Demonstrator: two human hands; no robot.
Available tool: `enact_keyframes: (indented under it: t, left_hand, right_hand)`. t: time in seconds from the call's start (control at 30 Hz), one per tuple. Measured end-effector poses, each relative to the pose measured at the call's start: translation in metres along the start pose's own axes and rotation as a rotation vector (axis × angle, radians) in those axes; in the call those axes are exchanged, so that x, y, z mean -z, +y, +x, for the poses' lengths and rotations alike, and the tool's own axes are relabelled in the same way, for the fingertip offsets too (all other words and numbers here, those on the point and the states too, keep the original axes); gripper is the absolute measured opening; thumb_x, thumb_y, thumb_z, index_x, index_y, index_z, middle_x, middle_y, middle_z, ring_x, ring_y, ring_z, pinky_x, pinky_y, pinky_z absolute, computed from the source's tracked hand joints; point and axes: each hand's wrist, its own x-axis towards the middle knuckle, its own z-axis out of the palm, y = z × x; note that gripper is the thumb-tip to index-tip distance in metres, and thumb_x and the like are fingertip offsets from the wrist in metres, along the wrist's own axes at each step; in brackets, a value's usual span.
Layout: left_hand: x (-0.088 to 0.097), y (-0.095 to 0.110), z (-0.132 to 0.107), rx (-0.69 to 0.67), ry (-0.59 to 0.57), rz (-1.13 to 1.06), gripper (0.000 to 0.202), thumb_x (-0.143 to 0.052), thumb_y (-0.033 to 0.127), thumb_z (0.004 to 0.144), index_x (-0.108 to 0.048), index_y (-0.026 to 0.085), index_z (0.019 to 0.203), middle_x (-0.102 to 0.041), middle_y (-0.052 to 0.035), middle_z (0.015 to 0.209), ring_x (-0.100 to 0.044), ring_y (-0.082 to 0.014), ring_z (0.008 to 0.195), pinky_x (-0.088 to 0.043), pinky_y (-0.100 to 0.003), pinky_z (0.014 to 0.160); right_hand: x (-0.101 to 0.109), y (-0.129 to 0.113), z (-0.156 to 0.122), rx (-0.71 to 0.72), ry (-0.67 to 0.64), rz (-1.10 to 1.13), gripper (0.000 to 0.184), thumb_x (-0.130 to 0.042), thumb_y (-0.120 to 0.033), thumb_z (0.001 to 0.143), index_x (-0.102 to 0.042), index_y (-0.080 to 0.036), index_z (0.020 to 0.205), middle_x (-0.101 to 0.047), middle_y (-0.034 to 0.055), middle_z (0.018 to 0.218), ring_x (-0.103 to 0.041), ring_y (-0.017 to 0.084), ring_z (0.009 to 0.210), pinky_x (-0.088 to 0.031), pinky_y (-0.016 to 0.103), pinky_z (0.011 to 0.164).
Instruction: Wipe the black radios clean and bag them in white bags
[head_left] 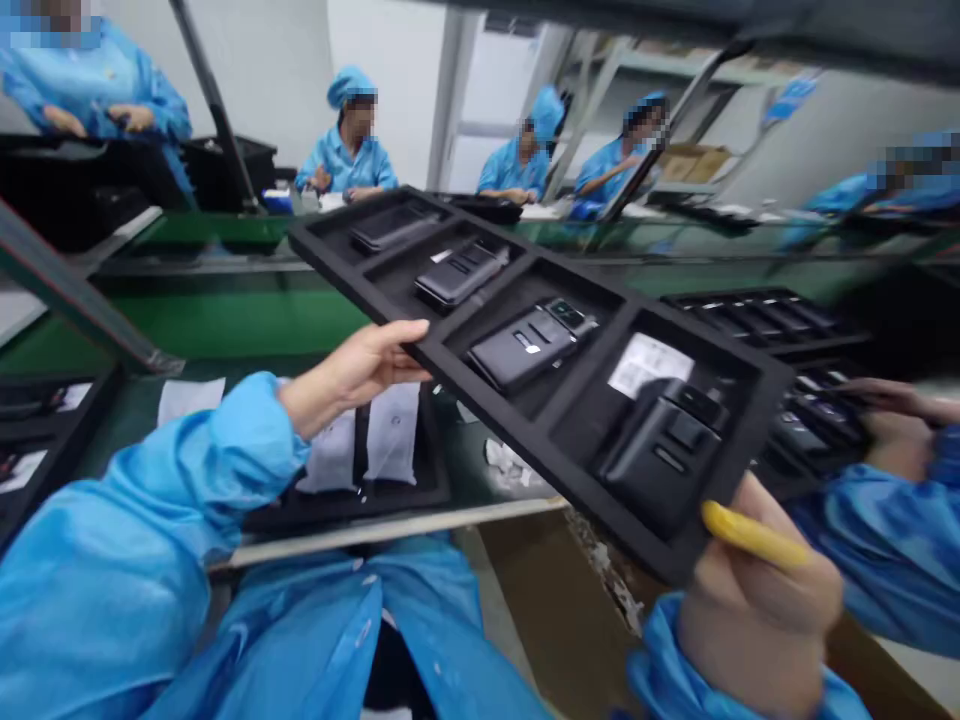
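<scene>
I hold a long black foam tray tilted in the air over the green conveyor belt. Its pockets carry several black handheld devices; one pocket also shows a white sheet. My left hand grips the tray's left long edge, thumb on top. My right hand clamps the near right corner, with a yellow cot on one finger. Both arms wear blue sleeves.
Another black tray with white bags lies on the bench below. More device trays sit at right, where a neighbour's blue-sleeved arm reaches. Several workers in blue sit across the belt. A brown carton stands by my knees.
</scene>
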Motion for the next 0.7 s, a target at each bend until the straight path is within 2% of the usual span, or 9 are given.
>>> enact_keyframes:
  t: [0.1,0.17,0.23,0.3,0.4,0.53,0.63,0.7]
  left_hand:
    - [0.059,-0.010,-0.040,-0.083,0.206,-0.032,0.010,-0.064,0.021,0.075,-0.068,0.013,0.070,-0.072,-0.0031,0.067,-0.070,-0.0182,0.068,-0.060,-0.035,0.075]
    - [0.091,-0.023,-0.068,-0.117,0.349,-0.063,0.008,-0.064,0.020,0.073,-0.069,0.014,0.072,-0.073,-0.0025,0.069,-0.070,-0.0181,0.069,-0.060,-0.036,0.076]
    - [0.114,-0.042,-0.096,-0.135,0.482,-0.101,0.008,-0.067,0.020,0.069,-0.070,0.016,0.075,-0.074,-0.0019,0.073,-0.071,-0.0186,0.071,-0.061,-0.034,0.075]
    - [0.130,-0.065,-0.121,-0.133,0.577,-0.143,0.012,-0.071,0.021,0.064,-0.071,0.017,0.076,-0.076,-0.0020,0.077,-0.071,-0.0201,0.075,-0.061,-0.033,0.073]
    - [0.143,-0.102,-0.145,-0.104,0.666,-0.208,0.017,-0.075,0.021,0.060,-0.071,0.019,0.077,-0.077,-0.0016,0.081,-0.072,-0.0224,0.082,-0.060,-0.037,0.081]
    - [0.147,-0.136,-0.153,0.012,0.689,-0.299,0.014,-0.077,0.021,0.062,-0.069,0.017,0.073,-0.077,-0.0022,0.078,-0.073,-0.0222,0.087,-0.056,-0.041,0.093]
    - [0.145,-0.141,-0.148,0.098,0.676,-0.351,0.010,-0.077,0.021,0.069,-0.069,0.015,0.073,-0.077,-0.0039,0.080,-0.073,-0.0187,0.086,-0.056,-0.034,0.092]
    - [0.145,-0.136,-0.145,0.192,0.675,-0.312,0.013,-0.074,0.024,0.075,-0.070,0.012,0.074,-0.076,-0.0075,0.078,-0.073,-0.0175,0.080,-0.059,-0.028,0.082]
  right_hand:
    - [-0.046,0.017,0.018,-0.073,-0.164,-0.018,0.033,-0.074,-0.031,0.044,-0.069,-0.029,0.077,-0.075,0.0003,0.082,-0.071,0.033,0.097,-0.059,0.054,0.088]
    - [-0.075,0.037,0.027,-0.119,-0.252,-0.027,0.027,-0.076,-0.043,0.050,-0.065,-0.028,0.069,-0.073,-0.0012,0.073,-0.072,0.030,0.093,-0.058,0.052,0.089]
    - [-0.100,0.062,0.033,-0.152,-0.321,-0.059,0.037,-0.075,-0.058,0.055,-0.061,-0.026,0.068,-0.072,-0.0012,0.071,-0.072,0.028,0.092,-0.058,0.049,0.089]
    - [-0.120,0.087,0.036,-0.178,-0.396,-0.120,0.045,-0.077,-0.063,0.053,-0.061,-0.026,0.074,-0.073,-0.0009,0.076,-0.071,0.026,0.095,-0.058,0.045,0.088]
    - [-0.136,0.121,0.038,-0.230,-0.480,-0.198,0.051,-0.083,-0.057,0.046,-0.061,-0.026,0.079,-0.074,-0.0025,0.086,-0.069,0.022,0.097,-0.056,0.041,0.091]
    - [-0.138,0.152,0.043,-0.285,-0.516,-0.277,0.052,-0.081,-0.052,0.047,-0.062,-0.026,0.088,-0.072,-0.0036,0.090,-0.067,0.020,0.099,-0.052,0.040,0.096]
    - [-0.133,0.170,0.050,-0.274,-0.545,-0.347,0.048,-0.075,-0.051,0.056,-0.061,-0.025,0.093,-0.071,-0.0024,0.091,-0.066,0.019,0.097,-0.051,0.042,0.097]
    - [-0.131,0.181,0.054,-0.183,-0.545,-0.420,0.042,-0.068,-0.050,0.065,-0.062,-0.024,0.098,-0.071,-0.0004,0.095,-0.065,0.019,0.095,-0.050,0.044,0.098]
